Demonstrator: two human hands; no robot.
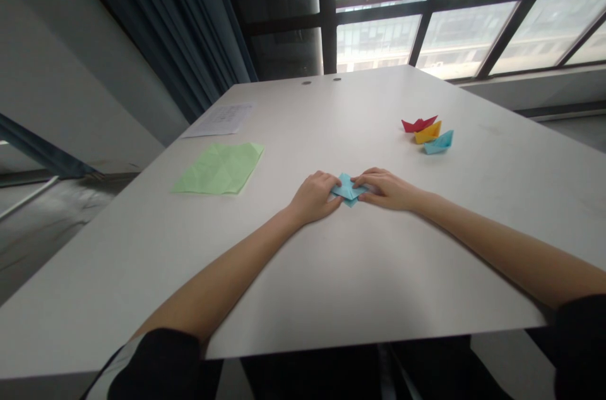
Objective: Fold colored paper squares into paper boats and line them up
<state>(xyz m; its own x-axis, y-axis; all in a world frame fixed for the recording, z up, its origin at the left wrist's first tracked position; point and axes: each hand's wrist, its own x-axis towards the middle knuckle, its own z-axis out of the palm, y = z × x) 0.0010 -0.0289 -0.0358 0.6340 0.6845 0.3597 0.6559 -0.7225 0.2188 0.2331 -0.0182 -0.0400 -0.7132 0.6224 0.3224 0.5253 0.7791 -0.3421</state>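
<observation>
A small folded piece of light blue paper (348, 188) lies on the white table between both hands. My left hand (316, 197) grips its left corner, with the thumb near the lower edge and the fingers above. On the opposite side, my right hand (384, 188) pinches the right corner between thumb and fingers. The paper's middle shows folds and a point facing down toward me. Parts of both its side corners are hidden under the fingers.
Red (419, 125), yellow (428, 132) and blue (439, 142) paper boats stand close together at the right. Creased green paper (220, 168) lies at the left, with a printed white sheet (221, 119) behind it. The white table (326, 286) ends before large windows.
</observation>
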